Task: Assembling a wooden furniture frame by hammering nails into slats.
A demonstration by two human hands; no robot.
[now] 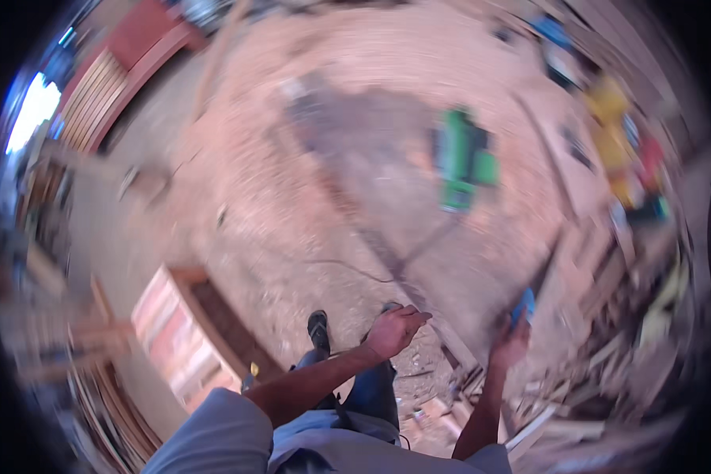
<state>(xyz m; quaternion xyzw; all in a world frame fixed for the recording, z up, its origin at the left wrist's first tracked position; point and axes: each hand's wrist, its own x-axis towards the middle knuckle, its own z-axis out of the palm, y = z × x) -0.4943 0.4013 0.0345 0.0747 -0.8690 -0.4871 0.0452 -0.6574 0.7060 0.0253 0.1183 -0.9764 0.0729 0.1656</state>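
My left hand [396,330] is held out in front of my body, its fingers closed together. Whether anything small sits in them I cannot make out. To the right, my right hand [512,344] grips a blue-handled tool [524,306]. A dark, narrow shape like a blade seems to run up and away from the blue part, but blur hides its kind. Neither hand touches the other. Farther off, a green and black power tool [457,162] lies on the sawdust-covered ground.
A wooden drawer-like box [186,340] stands at my left. Offcuts and boards [608,371] are heaped on the right. A thin cable [347,267] crosses the ground ahead of my feet. Yellow and red items [612,118] lie at the far right; reddish slatted furniture [118,75] stands far left.
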